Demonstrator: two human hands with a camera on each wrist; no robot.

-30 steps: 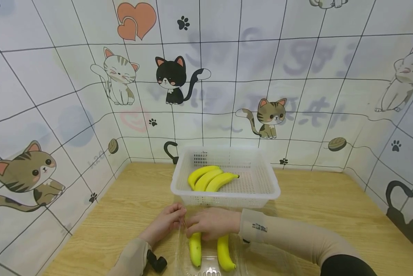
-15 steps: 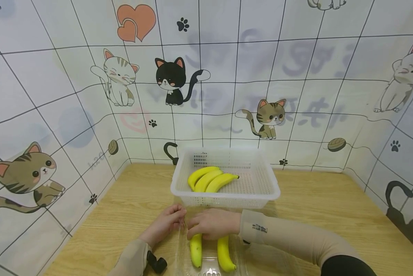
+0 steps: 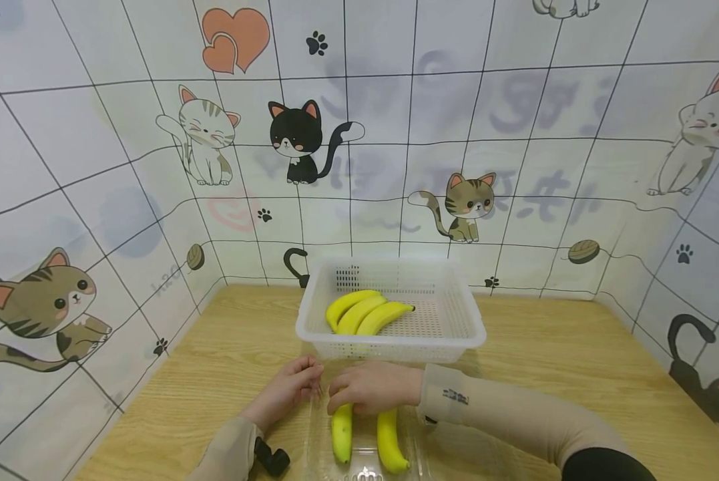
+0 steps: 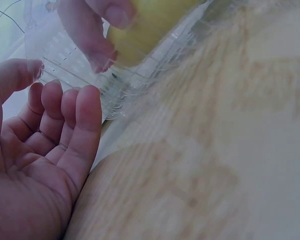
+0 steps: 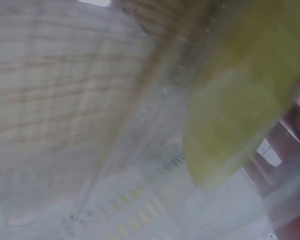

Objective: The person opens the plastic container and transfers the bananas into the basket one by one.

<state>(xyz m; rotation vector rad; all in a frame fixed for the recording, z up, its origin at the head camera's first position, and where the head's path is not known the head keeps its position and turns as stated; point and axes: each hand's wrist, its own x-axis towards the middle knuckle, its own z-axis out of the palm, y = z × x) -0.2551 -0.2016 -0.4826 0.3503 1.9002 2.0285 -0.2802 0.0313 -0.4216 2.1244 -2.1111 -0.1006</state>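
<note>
Compared with the two earlier head views, very little differs. The right hand (image 3: 376, 387) sits only slightly farther to the right and nearer the white basket (image 3: 391, 339), and the held banana (image 3: 342, 437) shifts a touch the same way with it. The left hand (image 3: 288, 389) keeps its place in front of the basket's left corner, and the three bananas (image 3: 362, 315) inside the basket, gathered toward its left side, lie as they do a second ago.

The held banana is in the clear container (image 3: 368, 462), which rests on the worktop (image 3: 545, 354) on the person's side of the basket. It lies before the basket's left half, with its lower end pointing away from the basket. A second banana (image 3: 390, 444) lies beside it, apart from it, before the middle of the basket; the right hand covers its upper end.

The right hand's fingers curl over the end of the held banana that is nearer the basket and grip it. The left hand's fingers bend up toward the thumb at the container's edge; they seem to pinch the thin plastic there, though its transparency makes that hard to confirm.

Such a small shift suggests fine settling within the container rather than a large carry. With the right hand's grip not yet released, the placing of this banana looks unfinished.
</note>
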